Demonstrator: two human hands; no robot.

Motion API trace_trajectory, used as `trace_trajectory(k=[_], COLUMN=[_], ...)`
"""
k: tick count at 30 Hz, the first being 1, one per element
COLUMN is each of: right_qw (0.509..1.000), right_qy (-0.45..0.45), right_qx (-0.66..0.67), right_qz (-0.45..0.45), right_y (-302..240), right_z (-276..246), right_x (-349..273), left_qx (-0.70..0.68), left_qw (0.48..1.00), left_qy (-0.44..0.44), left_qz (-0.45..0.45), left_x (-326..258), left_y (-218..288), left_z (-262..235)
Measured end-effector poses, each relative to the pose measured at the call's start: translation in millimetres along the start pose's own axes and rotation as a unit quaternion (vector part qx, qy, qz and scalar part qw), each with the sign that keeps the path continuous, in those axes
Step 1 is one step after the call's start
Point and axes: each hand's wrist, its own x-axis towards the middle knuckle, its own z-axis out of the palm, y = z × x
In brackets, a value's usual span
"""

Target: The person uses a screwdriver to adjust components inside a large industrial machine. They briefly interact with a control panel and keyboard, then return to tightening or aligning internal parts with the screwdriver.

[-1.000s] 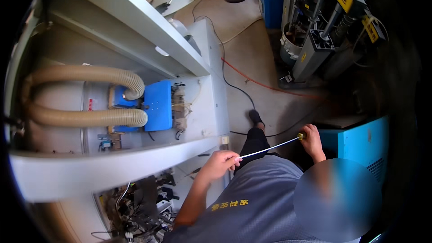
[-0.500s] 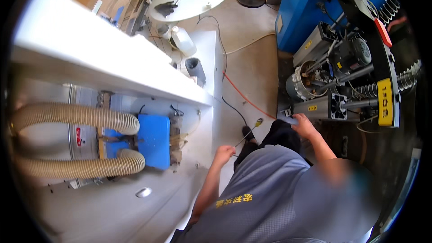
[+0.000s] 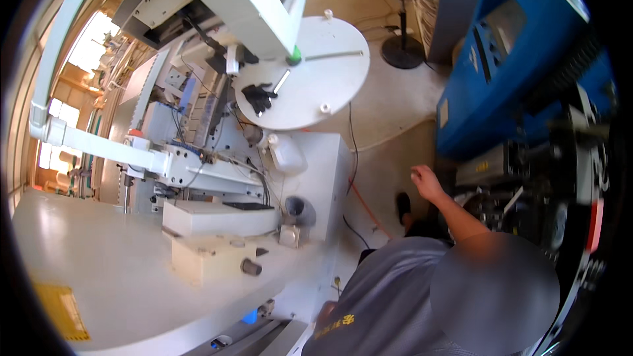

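Observation:
My left hand [image 3: 325,314] is low beside my shirt, mostly hidden by my body and blurred. Just beyond it shows the yellow-and-black handle of a screwdriver [image 3: 337,282] with a bit of thin shaft. My right hand [image 3: 428,183] hangs in front of me over the walkway, fingers loosely bent and nothing in them. To its right is a dark machine [image 3: 484,170] with metal housings. At my left runs a long white machine [image 3: 132,250] with a cream box [image 3: 212,260] on its top.
Ahead stands a round white table [image 3: 330,79] with a black glove [image 3: 259,97]. A white plastic jug [image 3: 287,153] and a grey cup [image 3: 300,211] are on the ledge at left. Cables [image 3: 354,158] cross the floor. A blue cabinet [image 3: 488,92] and a fan [image 3: 402,49] stand farther off.
I have moved forward along the walkway, so the round table is nearer. My right hand has swung forward, away from my thigh. My left hand has dropped back beside my body with the screwdriver.

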Motion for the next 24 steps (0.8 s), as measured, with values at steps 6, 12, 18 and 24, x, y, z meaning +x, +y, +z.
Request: trace_trajectory(k=[6,12,18,24], right_qw=[0.986,0.966,0.926,0.887], right_qy=[0.063,0.144,0.125,0.086], right_qx=[0.157,0.154,0.155,0.124], right_qz=[0.007,-0.149,-0.321,-0.437], right_y=[-109.6,-207.4,-298.9,-385.0], right_z=[-59.7,-136.7,-174.5,-161.4], right_x=[228.1,385.9,499.3,650.7], left_qx=[-0.010,-0.010,-0.019,-0.040], left_qw=[0.999,0.999,0.998,0.994], left_qy=[0.017,0.020,0.038,0.072], left_qz=[-0.044,-0.042,-0.036,-0.079], left_x=[4.5,57.3,103.5,117.5], left_y=[84.9,192.0,286.6,351.6], left_z=[11.2,-1.4,-38.0,-60.7])
